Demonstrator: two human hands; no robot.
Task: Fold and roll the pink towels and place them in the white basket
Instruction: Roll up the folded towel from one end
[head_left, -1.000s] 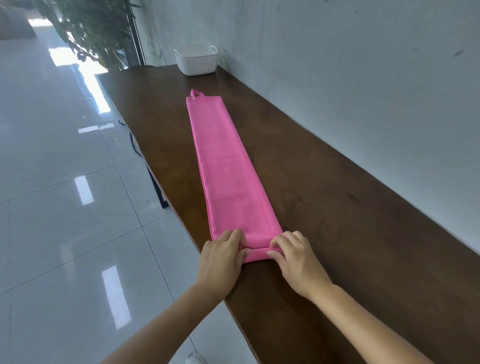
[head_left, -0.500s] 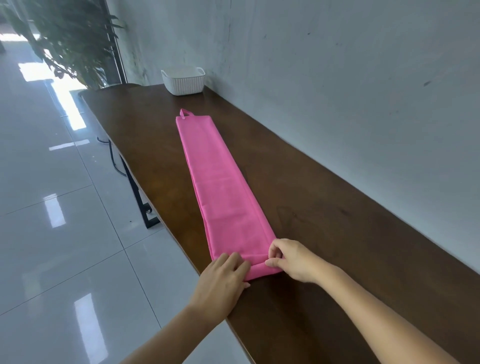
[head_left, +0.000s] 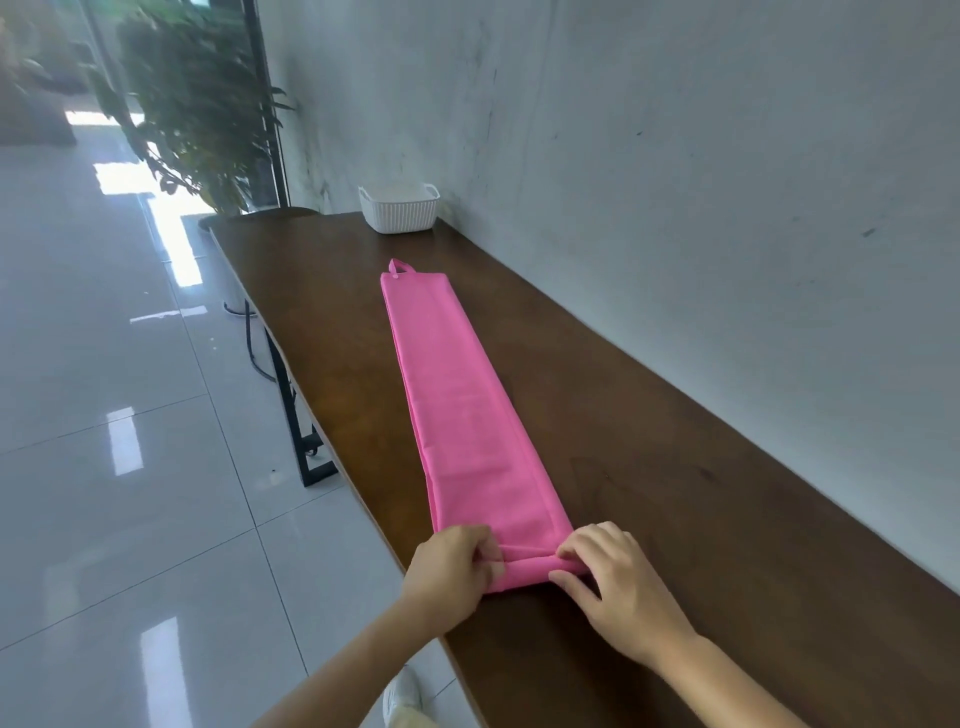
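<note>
A pink towel (head_left: 457, 405), folded into a long narrow strip, lies lengthwise on the dark wooden table (head_left: 675, 509), its hanging loop at the far end. The near end is turned over into a small roll. My left hand (head_left: 454, 566) grips the left end of that roll with curled fingers. My right hand (head_left: 608, 577) pinches the right end of it. The white ribbed basket (head_left: 400, 210) stands at the far end of the table against the wall, well beyond the towel.
A grey wall (head_left: 675, 182) runs along the table's right side. The table's left edge drops to a glossy tiled floor (head_left: 130, 467). A potted plant (head_left: 202, 104) stands past the far end. My shoe shows below the near edge.
The near end of the towel has been turned over into a small roll, and both hands now curl around its ends. The camera has tilted up.
</note>
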